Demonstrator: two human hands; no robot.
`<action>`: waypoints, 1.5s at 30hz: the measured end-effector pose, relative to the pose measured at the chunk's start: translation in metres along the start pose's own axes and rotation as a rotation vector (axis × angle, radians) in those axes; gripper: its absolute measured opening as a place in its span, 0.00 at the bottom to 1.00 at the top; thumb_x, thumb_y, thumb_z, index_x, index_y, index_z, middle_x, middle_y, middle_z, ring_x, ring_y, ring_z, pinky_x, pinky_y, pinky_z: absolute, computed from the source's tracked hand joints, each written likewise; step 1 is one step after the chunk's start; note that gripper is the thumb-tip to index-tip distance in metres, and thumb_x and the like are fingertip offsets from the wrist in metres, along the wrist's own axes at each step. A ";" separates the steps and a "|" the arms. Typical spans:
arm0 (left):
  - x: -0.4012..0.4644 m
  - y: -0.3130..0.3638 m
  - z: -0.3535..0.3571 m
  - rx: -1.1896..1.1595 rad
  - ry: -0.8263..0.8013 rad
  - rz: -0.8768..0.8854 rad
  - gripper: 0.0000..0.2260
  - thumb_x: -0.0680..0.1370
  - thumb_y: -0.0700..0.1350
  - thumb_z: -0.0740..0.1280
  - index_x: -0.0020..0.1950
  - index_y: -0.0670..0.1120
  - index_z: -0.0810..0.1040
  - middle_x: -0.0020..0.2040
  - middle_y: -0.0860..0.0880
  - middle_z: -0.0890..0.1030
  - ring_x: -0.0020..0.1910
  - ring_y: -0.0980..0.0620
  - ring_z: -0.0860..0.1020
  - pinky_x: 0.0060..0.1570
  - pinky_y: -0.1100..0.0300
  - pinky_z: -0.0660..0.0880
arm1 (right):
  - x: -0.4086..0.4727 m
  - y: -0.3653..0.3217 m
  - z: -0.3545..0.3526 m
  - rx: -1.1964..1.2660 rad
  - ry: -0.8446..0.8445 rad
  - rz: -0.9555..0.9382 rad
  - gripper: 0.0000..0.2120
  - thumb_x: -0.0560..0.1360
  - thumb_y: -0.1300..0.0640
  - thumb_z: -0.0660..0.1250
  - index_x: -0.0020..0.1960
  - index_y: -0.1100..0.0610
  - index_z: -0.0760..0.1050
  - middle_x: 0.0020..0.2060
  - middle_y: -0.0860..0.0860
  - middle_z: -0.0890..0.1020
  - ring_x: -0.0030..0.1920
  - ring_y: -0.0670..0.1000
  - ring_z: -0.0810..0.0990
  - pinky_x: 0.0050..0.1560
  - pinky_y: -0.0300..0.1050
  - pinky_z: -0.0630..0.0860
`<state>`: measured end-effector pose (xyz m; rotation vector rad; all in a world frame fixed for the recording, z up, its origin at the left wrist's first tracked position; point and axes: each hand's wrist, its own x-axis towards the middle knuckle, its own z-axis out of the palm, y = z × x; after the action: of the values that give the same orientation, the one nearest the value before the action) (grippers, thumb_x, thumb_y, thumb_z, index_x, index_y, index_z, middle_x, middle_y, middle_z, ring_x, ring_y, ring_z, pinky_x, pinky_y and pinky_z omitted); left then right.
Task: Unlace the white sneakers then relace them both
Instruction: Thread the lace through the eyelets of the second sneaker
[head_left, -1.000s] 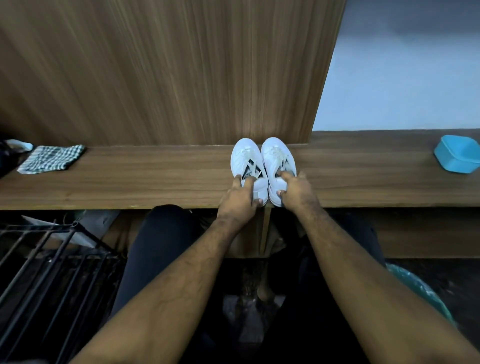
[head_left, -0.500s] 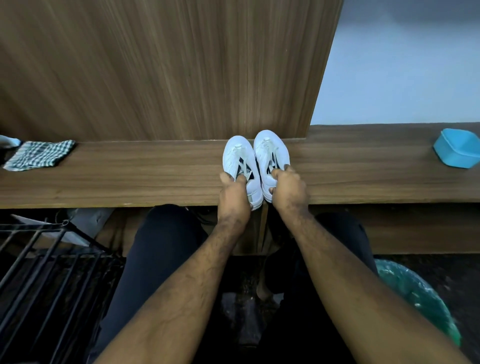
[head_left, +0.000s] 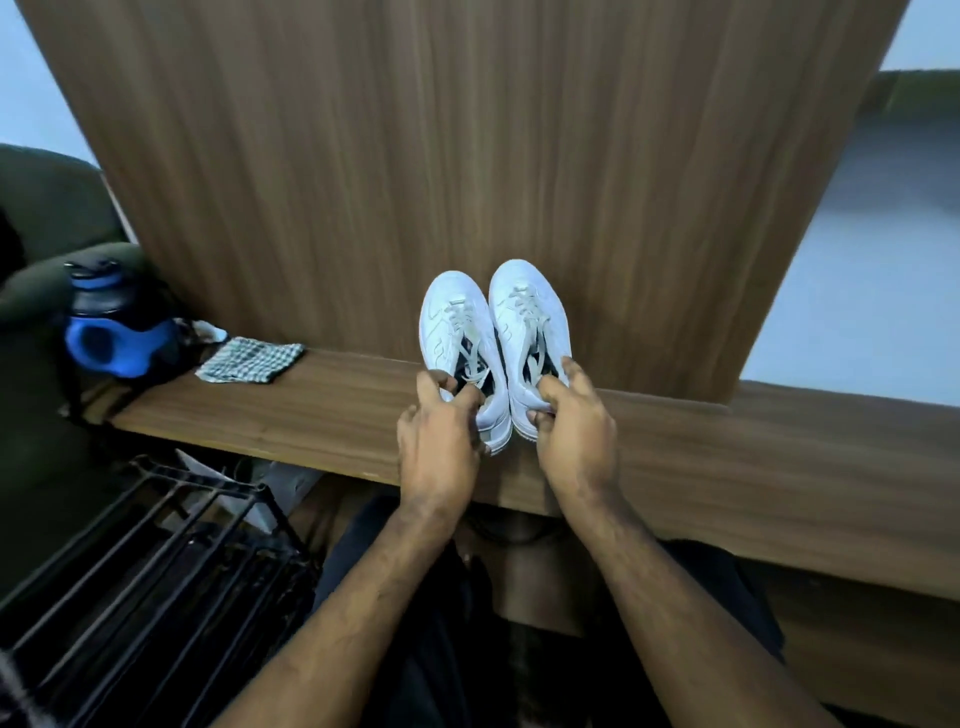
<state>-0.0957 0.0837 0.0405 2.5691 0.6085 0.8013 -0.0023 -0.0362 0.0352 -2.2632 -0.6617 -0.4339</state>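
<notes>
Head view: two laced white sneakers are held at the worktop's near edge — left hand and right hand each clamped on a heel; a loosened grip could drop one.

The heel of the left sneaker is covered by the left hand, and that of the right sneaker by the right hand; the fingertips are curled out of sight. The laces are smeared by blur, so their threading cannot be read. The blue bottle is partly lost in shadow. The black rack is cut off by the left and bottom edges, and pale items behind it, possibly paper, are barely seen.
</notes>
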 end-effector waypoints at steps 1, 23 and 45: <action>0.003 -0.009 -0.007 0.065 0.029 0.007 0.20 0.65 0.38 0.77 0.52 0.51 0.76 0.60 0.50 0.66 0.45 0.48 0.77 0.63 0.43 0.72 | 0.002 -0.008 0.004 0.022 0.005 -0.017 0.12 0.70 0.69 0.69 0.44 0.53 0.76 0.76 0.51 0.69 0.60 0.57 0.81 0.49 0.44 0.75; -0.066 -0.221 -0.171 0.578 0.098 -0.289 0.18 0.67 0.49 0.78 0.53 0.51 0.77 0.56 0.50 0.73 0.44 0.50 0.81 0.75 0.41 0.63 | -0.033 -0.219 0.170 0.403 -0.408 -0.440 0.13 0.72 0.67 0.74 0.41 0.53 0.73 0.75 0.46 0.71 0.54 0.52 0.84 0.50 0.43 0.77; -0.144 -0.324 -0.112 0.610 -0.260 -0.634 0.19 0.75 0.51 0.71 0.62 0.49 0.70 0.62 0.47 0.69 0.45 0.45 0.82 0.66 0.48 0.70 | -0.113 -0.232 0.306 0.307 -0.898 -0.532 0.10 0.76 0.72 0.65 0.47 0.58 0.73 0.76 0.50 0.68 0.60 0.52 0.80 0.58 0.44 0.77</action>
<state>-0.3635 0.3071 -0.0895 2.6286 1.6607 0.0598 -0.1935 0.2890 -0.0988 -1.8870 -1.6632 0.4727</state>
